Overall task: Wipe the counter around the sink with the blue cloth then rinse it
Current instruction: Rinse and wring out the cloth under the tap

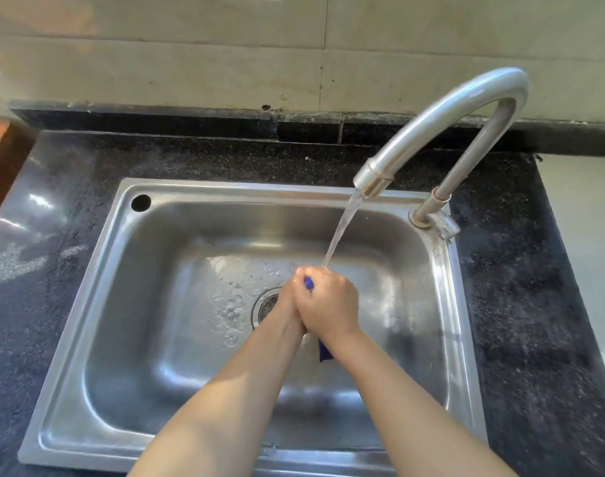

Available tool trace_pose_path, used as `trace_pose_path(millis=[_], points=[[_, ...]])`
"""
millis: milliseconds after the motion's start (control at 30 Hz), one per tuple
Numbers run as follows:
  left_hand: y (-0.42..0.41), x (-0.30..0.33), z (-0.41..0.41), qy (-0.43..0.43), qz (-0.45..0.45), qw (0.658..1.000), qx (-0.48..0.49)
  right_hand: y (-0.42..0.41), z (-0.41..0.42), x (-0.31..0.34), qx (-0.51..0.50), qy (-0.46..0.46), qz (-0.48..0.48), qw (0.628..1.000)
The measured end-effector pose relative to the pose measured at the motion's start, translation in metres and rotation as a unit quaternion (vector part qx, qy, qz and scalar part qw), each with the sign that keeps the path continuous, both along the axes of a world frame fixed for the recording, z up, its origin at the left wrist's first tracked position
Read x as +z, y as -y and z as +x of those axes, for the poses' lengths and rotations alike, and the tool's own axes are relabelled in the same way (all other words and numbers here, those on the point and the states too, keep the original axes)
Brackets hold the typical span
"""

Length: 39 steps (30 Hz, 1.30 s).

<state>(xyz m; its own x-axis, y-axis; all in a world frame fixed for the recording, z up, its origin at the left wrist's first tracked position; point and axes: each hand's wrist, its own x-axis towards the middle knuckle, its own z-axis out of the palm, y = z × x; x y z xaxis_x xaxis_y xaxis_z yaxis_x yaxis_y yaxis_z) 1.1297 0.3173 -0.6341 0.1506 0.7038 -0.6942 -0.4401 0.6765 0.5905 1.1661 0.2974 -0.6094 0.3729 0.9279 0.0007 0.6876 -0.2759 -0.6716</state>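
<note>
— What is being shown from the head camera?

— The blue cloth [309, 283] is being squeezed between the left hand [291, 304] and the right hand [330, 306], both curled tightly round it, under the water stream [342, 228] over the sink [87, 304]. A corner is hanging below the right wrist.

— How is the rinse best being done?

— Probably the cloth should be opened and turned, so that every fold is being flushed above the drain [265, 306].
</note>
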Motion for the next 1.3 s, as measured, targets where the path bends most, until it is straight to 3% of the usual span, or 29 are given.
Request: trace_pose_path(millis=[33,67,100,167,233,367,433,467,533,600,667,733,833,933,1067,1133,1200,1300], points=[[-0.004,0.001,0.007,-0.017,-0.001,0.997,-0.071,-0.008,0.006,-0.003,-0.015,-0.013,-0.054,0.998],[-0.008,-0.002,0.007,-0.006,-0.059,0.990,-0.129,-0.016,0.015,-0.008,-0.039,-0.027,-0.106,0.993],[-0.016,-0.008,0.002,-0.009,-0.126,0.982,-0.138,-0.023,0.024,-0.015,-0.069,-0.045,-0.141,0.987],[-0.020,-0.003,-0.002,-0.039,-0.143,0.979,-0.140,-0.035,0.040,-0.028,-0.128,-0.080,-0.176,0.973],[-0.020,-0.002,0.000,-0.092,-0.134,0.974,-0.160,-0.038,0.050,-0.034,-0.160,-0.122,-0.174,0.964],[-0.025,-0.003,-0.008,-0.098,-0.126,0.973,-0.165,-0.021,0.034,-0.013,-0.088,-0.236,-0.072,0.965],[-0.027,-0.011,-0.010,-0.085,-0.109,0.980,-0.146,-0.008,0.010,-0.002,-0.030,-0.165,-0.040,0.985],[-0.025,-0.007,-0.008,-0.036,-0.108,0.987,-0.109,-0.003,0.000,0.000,-0.015,-0.124,-0.030,0.992],[-0.020,0.001,-0.001,-0.006,-0.106,0.991,-0.084,-0.004,-0.006,0.001,-0.043,-0.085,-0.013,0.995],[-0.013,0.007,0.005,-0.131,0.004,0.980,-0.151,-0.016,0.004,-0.001,-0.082,-0.062,-0.045,0.994],[-0.011,0.005,0.006,-0.143,-0.023,0.971,-0.191,-0.029,0.021,-0.011,-0.113,-0.087,-0.101,0.985],[-0.016,0.016,0.003,-0.056,-0.099,0.965,-0.236,-0.038,0.042,-0.029,-0.132,-0.130,-0.138,0.973],[-0.031,0.028,-0.007,-0.036,-0.130,0.969,-0.208,-0.028,0.069,-0.049,-0.054,-0.229,-0.177,0.956],[-0.050,0.034,-0.020,-0.051,-0.130,0.977,-0.158,-0.002,0.083,-0.033,0.065,-0.310,-0.287,0.904],[-0.059,0.031,-0.036,-0.033,-0.144,0.987,-0.063,0.018,0.092,-0.024,0.228,-0.240,-0.399,0.855],[-0.057,0.027,-0.044,-0.021,-0.157,0.987,-0.019,0.021,0.106,-0.027,0.209,-0.217,-0.368,0.879],[-0.053,0.016,-0.055,-0.037,-0.170,0.985,0.012,0.023,0.120,-0.030,0.154,-0.296,-0.290,0.897],[-0.043,0.005,-0.054,-0.063,-0.193,0.979,-0.016,0.019,0.109,-0.024,0.077,-0.388,-0.170,0.902]])
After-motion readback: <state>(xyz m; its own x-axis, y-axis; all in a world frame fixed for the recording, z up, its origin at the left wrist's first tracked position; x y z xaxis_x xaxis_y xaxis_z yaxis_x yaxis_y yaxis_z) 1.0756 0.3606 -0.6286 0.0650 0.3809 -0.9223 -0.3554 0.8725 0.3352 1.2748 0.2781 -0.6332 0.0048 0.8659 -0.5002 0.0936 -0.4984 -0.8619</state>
